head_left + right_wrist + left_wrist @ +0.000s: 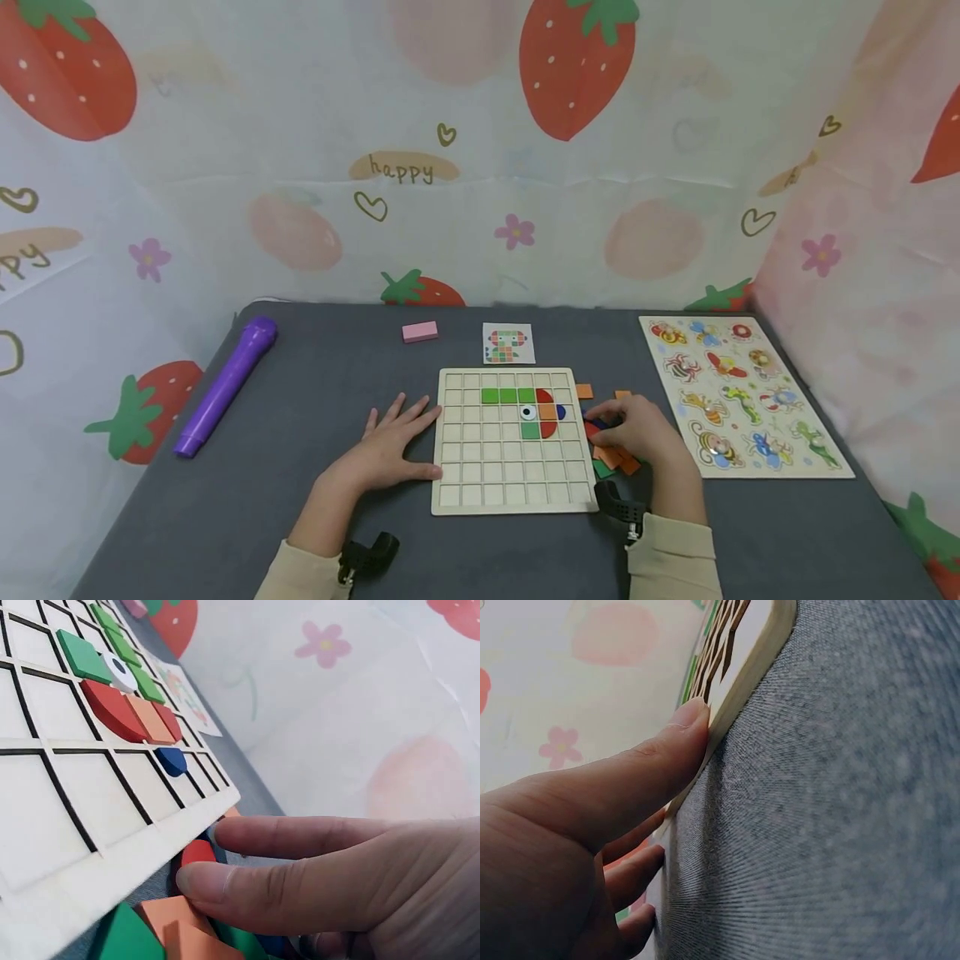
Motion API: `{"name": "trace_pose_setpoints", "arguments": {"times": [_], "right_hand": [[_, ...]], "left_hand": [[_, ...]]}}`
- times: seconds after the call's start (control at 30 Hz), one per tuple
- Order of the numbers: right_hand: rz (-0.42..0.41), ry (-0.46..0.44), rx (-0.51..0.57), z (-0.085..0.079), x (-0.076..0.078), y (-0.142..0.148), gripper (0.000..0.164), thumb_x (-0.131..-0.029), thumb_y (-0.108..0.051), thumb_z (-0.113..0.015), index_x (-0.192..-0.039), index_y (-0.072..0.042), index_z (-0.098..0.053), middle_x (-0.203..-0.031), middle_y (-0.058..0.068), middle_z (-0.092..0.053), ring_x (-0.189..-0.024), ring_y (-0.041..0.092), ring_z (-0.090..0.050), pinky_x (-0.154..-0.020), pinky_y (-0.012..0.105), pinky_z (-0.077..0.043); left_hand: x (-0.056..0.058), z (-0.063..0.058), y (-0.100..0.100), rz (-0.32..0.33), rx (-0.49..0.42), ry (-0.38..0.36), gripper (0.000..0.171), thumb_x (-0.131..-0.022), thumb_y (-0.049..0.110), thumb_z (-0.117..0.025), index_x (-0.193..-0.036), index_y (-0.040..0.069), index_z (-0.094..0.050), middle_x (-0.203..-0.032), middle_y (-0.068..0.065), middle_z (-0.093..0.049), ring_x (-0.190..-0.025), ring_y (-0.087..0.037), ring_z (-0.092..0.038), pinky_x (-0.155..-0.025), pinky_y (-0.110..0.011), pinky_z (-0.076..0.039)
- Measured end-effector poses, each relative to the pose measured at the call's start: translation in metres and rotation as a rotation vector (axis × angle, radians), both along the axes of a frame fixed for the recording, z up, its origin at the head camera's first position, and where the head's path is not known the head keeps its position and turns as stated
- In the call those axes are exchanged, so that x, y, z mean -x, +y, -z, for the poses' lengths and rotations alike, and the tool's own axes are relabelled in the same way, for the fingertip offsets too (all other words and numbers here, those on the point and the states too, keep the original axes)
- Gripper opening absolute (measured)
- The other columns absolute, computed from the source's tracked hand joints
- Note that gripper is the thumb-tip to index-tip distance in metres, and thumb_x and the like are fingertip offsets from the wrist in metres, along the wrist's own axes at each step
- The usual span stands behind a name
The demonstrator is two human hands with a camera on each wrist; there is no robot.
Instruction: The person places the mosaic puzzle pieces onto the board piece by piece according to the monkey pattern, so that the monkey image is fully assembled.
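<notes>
A pale wooden grid board (510,496) lies flat on the table. In its upper cells sit green squares (508,396), red rounded pieces (545,427), an orange square (547,412), a white eye piece (528,412) and a blue rounded piece (172,760). My left hand (392,450) touches the board's left edge, thumb against the rim and fingers spread. Beside the right edge, my right hand (633,427) reaches into a pile of loose pieces. Its thumb and index finger pinch a red piece (197,852). Orange pieces (615,458) and a green piece (602,469) lie below those fingertips.
Behind the board are a small picture card (509,343) and a pink block (419,332). A purple microphone-shaped object (225,387) lies at the left. On the right is a sheet of cartoon insects (742,396). Patterned cloth (480,233) hangs beyond the table.
</notes>
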State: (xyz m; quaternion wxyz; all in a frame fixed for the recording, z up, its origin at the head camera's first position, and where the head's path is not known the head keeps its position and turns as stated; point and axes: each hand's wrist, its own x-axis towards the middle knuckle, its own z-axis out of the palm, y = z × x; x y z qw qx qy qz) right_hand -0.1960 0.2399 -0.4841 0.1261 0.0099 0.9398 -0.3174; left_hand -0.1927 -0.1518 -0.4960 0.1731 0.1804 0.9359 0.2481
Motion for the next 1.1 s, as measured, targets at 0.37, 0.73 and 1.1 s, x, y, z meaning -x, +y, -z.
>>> {"name": "trace_pose_setpoints", "arguments": {"times": [0.37,0.73,1.1], "right_hand": [[0.049,0.073,0.002,0.005,0.003,-0.007,0.026,-0.089,-0.018,-0.078,-0.115,-0.015,-0.075,-0.117,0.015,-0.068,-0.096,0.027,-0.063,-0.075,0.042,-0.055],[0.079,0.107,-0.040,0.011,0.005,-0.010,0.037,-0.093,-0.023,-0.074,-0.128,-0.014,-0.071,-0.123,0.019,-0.063,-0.105,0.034,-0.061,-0.081,0.048,-0.055],[0.126,0.137,-0.038,0.013,0.006,-0.012,0.027,-0.094,-0.018,-0.073,-0.121,-0.014,-0.075,-0.120,0.018,-0.060,-0.100,0.032,-0.058,-0.078,0.045,-0.053]], "left_hand": [[-0.001,0.002,-0.002,-0.002,-0.011,0.017,0.097,-0.080,0.054,-0.080,-0.159,0.022,-0.034,-0.168,-0.008,-0.024,-0.157,-0.040,-0.001,-0.119,-0.069,0.004],[-0.001,0.000,-0.001,-0.004,-0.003,0.016,0.097,-0.080,0.053,-0.081,-0.159,0.022,-0.035,-0.168,-0.008,-0.025,-0.157,-0.040,-0.002,-0.119,-0.069,0.003],[0.000,-0.001,0.000,0.004,-0.006,0.008,0.097,-0.080,0.054,-0.080,-0.159,0.022,-0.035,-0.168,-0.008,-0.024,-0.157,-0.040,-0.002,-0.119,-0.070,0.003]]}}
